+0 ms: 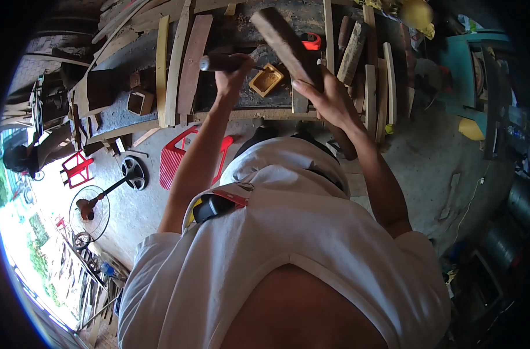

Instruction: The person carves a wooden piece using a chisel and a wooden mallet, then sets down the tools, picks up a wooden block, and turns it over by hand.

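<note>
My left hand (236, 72) is wrapped round a chisel-like tool, its thick dark handle (217, 63) pointing left and its thin shaft reaching right. Beside the tool's tip, a small hollowed wooden box (266, 79) lies on the dark workbench (241, 102), with light bits inside it. My right hand (330, 98) grips a thick wooden club (285, 43), which slants up and to the left above the bench, right of the box. Whether the tool's tip touches the box cannot be made out.
Wooden strips (195, 64) lie left of my left hand, and more boards (371, 99) are on the right. A red tape measure (311, 41) sits behind the club. Another hollow wooden block (139, 103) is farther left. A red stool (177, 158) and a fan (89, 209) stand below.
</note>
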Demonstrator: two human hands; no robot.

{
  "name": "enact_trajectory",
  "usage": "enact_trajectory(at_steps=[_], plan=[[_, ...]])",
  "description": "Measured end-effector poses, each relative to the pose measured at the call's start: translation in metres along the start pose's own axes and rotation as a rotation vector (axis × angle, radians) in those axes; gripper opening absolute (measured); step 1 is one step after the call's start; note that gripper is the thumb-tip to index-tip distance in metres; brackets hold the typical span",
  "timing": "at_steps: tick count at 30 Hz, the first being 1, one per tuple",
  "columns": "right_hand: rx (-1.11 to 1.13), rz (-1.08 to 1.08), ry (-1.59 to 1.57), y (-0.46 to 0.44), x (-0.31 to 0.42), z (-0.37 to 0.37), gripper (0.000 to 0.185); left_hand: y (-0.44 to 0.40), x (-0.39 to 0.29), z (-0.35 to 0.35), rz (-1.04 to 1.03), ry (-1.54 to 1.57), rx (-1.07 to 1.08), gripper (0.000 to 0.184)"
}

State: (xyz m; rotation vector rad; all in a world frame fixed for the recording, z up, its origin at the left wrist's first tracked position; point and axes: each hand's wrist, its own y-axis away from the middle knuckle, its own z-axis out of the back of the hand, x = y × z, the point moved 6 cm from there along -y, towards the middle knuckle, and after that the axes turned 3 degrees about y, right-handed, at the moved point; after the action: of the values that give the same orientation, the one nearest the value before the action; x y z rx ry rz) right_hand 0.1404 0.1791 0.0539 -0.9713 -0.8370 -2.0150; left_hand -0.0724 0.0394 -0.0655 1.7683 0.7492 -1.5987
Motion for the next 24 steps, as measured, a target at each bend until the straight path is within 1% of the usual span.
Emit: enact_trajectory(at_steps=[1,2,3,5,6,8,9,11,13,16,18,19,20,21,22,23,24], plan=[[0.075,-0.171,-0.112,0.005,-0.006,-0.001,0.065,0.003,-0.006,0.004,0.026,0.075,-0.027,0.015],[-0.001,-0.081,-0.073,0.005,-0.012,0.002,0.067,0.005,-0.013,0.004,0.025,0.064,-0.05,0.016],[-0.005,-0.084,-0.071,0.007,-0.015,0.005,0.067,0.005,-0.012,0.003,0.026,0.066,-0.046,0.016],[-0.023,-0.098,-0.067,0.01,-0.019,0.009,0.067,0.005,-0.009,0.001,0.08,-0.039,0.011,0.016],[-0.032,-0.075,-0.111,0.01,-0.021,0.009,0.066,0.007,-0.009,-0.002,0.08,-0.039,0.011,0.016],[-0.042,-0.079,-0.106,0.012,-0.024,0.009,0.066,0.01,-0.011,-0.012,-0.028,-0.122,-0.027,0.016],[-0.052,-0.084,-0.102,0.014,-0.024,0.011,0.066,0.012,-0.012,-0.017,-0.027,-0.12,-0.022,0.016],[-0.053,-0.08,-0.083,0.017,-0.019,0.014,0.065,0.014,-0.018,-0.025,-0.058,-0.239,-0.056,0.014],[-0.045,-0.07,-0.069,0.017,-0.01,0.015,0.064,0.014,-0.015,-0.031,-0.082,-0.203,-0.032,0.013],[-0.05,-0.055,-0.049,0.018,0.014,0.02,0.064,0.015,-0.016,-0.041,-0.127,-0.256,-0.05,0.012],[-0.226,0.214,-0.029,0.024,0.057,0.032,0.059,0.017,-0.022,-0.049,-0.157,-0.285,-0.041,0.012],[-0.229,0.212,-0.03,0.024,0.063,0.032,0.059,0.018,-0.026,-0.055,-0.192,-0.312,-0.031,0.013],[-0.274,0.308,0.022,0.024,0.074,0.033,0.056,0.021,-0.033,-0.058,-0.276,-0.301,-0.075,0.019],[-0.317,0.407,0.074,0.025,0.084,0.033,0.053,0.02,-0.029,-0.058,-0.325,-0.369,-0.137,0.026],[-0.309,0.467,0.171,0.02,0.078,0.024,0.051,0.018,-0.022,-0.058,-0.302,-0.397,-0.112,0.029],[-0.311,0.471,0.175,0.018,0.074,0.023,0.051,0.016,-0.014,-0.059,-0.28,-0.423,-0.087,0.032],[-0.194,0.365,0.372,0.013,0.065,0.014,0.052,0.018,-0.016,-0.059,-0.286,-0.421,-0.088,0.032]])
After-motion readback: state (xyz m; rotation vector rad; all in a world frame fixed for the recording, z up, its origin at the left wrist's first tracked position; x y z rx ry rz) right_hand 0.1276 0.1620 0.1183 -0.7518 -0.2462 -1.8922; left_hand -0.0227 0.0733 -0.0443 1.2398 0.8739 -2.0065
